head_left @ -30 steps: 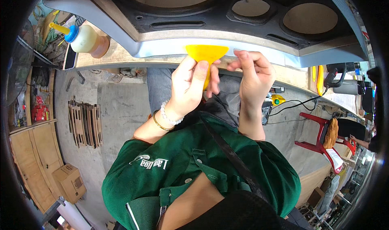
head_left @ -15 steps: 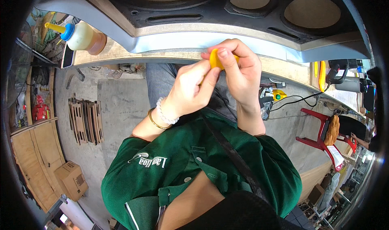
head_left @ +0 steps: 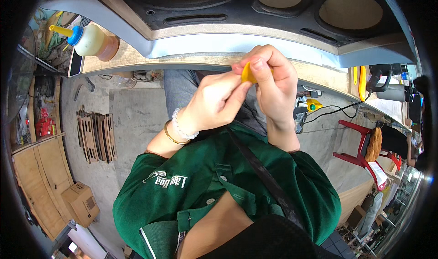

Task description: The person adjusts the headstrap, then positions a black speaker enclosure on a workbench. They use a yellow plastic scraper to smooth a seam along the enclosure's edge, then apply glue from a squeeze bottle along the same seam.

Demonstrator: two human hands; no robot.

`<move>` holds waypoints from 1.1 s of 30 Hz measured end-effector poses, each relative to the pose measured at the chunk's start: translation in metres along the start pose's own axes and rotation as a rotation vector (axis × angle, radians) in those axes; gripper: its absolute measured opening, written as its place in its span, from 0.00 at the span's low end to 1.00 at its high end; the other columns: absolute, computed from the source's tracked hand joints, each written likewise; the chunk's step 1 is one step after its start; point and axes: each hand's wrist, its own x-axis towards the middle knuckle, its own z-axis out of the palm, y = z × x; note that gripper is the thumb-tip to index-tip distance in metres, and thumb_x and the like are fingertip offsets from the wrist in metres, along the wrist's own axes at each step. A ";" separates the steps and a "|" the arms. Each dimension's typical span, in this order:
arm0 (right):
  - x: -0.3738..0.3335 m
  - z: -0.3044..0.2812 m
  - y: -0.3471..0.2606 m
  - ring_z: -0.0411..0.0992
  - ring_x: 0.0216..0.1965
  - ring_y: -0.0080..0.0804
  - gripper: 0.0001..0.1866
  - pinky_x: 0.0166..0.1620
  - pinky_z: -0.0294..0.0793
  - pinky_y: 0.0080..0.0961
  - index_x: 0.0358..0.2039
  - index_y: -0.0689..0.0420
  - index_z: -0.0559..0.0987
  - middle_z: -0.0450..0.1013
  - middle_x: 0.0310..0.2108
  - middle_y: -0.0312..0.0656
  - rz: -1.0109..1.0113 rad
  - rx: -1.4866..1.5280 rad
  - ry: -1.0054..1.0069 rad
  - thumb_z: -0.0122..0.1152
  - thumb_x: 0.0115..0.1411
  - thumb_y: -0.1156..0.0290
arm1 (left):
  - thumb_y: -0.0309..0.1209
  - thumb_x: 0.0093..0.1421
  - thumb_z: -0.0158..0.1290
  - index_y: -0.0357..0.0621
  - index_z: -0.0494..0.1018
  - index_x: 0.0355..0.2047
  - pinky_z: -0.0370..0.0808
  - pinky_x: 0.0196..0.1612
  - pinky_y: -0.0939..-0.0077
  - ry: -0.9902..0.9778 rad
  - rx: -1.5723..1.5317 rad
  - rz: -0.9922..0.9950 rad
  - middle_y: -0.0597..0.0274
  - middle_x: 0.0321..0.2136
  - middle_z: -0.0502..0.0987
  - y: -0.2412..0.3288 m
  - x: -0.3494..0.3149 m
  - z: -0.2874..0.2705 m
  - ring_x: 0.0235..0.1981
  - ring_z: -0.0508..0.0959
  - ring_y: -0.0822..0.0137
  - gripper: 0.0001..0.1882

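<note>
A small yellow piece (head_left: 247, 74), thin and rounded, is pinched between both hands near the bench's front edge; its exact kind I cannot make out. My left hand (head_left: 219, 97) closes thumb and fingers on its left side, a beaded bracelet and a gold bangle at the wrist. On the other side my right hand (head_left: 277, 83) grips it with thumb against curled fingers. Just beyond the hands stands a speaker cabinet (head_left: 255, 35) with a black front panel, round cut-outs and a pale blue-grey edge. Fingers cover much of the yellow piece.
A glue bottle (head_left: 96, 42) with a blue cap and yellow nozzle is on the bench's left end. At right lie a yellow utility knife (head_left: 362, 83) and a black corded tool (head_left: 383, 78). A red stool (head_left: 360, 145) and stacked wooden strips (head_left: 96, 136) are on the floor.
Both hands have shifted slightly to the right with the yellow piece, which has turned a little between the fingers. The bench items have stayed put.
</note>
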 end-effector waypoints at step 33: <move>0.000 0.007 0.000 0.68 0.43 0.33 0.15 0.46 0.67 0.25 0.38 0.66 0.69 0.68 0.40 0.47 -0.136 -0.079 0.292 0.38 0.62 0.67 | 0.15 0.46 0.51 0.35 0.70 0.39 0.75 0.29 0.69 0.239 0.326 0.183 0.49 0.29 0.73 -0.012 0.007 0.026 0.27 0.76 0.51 0.17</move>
